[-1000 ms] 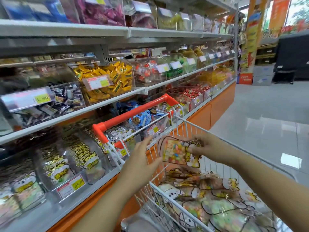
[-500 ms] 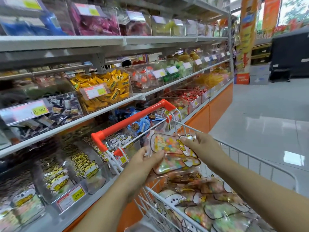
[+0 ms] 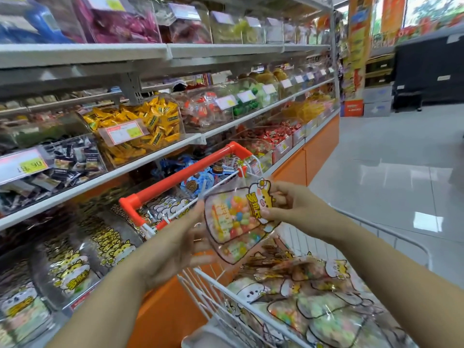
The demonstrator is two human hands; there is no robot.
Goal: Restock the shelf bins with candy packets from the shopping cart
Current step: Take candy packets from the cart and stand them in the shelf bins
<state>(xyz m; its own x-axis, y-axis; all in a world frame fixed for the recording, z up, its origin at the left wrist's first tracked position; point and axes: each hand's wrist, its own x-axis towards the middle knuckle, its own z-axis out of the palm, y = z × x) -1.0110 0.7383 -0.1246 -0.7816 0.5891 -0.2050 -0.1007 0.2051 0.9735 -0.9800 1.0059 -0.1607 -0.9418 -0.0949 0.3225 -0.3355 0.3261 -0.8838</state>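
Note:
A clear candy packet [image 3: 233,217] full of coloured sweets, printed with a yellow cat, is held above the shopping cart [image 3: 226,297]. My right hand [image 3: 291,209] pinches its right edge. My left hand [image 3: 183,239] supports its left side from behind and below, the fingers partly hidden by the packet. The white wire cart with a red handle [image 3: 180,174] holds several more of the same packets [image 3: 313,297]. Clear shelf bins [image 3: 75,262] at the lower left contain matching cat packets.
Shelves on the left carry bins of yellow candy [image 3: 140,121], dark packets [image 3: 67,162] and red sweets [image 3: 271,134]. An orange base panel [image 3: 319,151] runs under the shelves. A glossy tiled floor [image 3: 389,172] stretches to the right, with dark crates [image 3: 426,69] far back.
The packet has risen a little above the cart and tilted to face me. My left hand has come up under its left side, while my right hand still pinches its right edge.

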